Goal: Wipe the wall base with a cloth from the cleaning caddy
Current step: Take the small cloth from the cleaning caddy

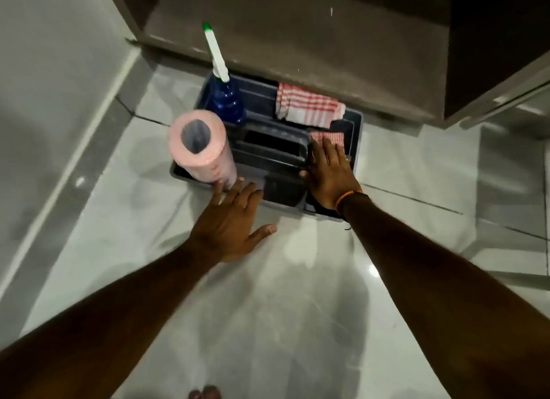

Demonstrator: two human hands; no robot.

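Observation:
A dark grey cleaning caddy [355, 148] stands on the floor against a brown cabinet. A red-and-white checked cloth [309, 105] lies folded in its back right compartment. A second, smaller checked cloth [329, 137] sits in the front right compartment, and the fingertips of my right hand [329, 172] lie flat on it, fingers stretched out. My left hand [235, 223] hovers open at the caddy's near edge, its fingertips next to a pink roll [201, 148] of wipes. The wall base [68, 166] runs as a grey strip along the left wall.
A blue spray bottle [226, 99] with a white and green nozzle stands in the caddy's back left corner. The brown cabinet [297, 35] rises behind the caddy. Glossy pale floor tiles [282, 294] spread toward me. My toes [205, 394] show at the bottom edge.

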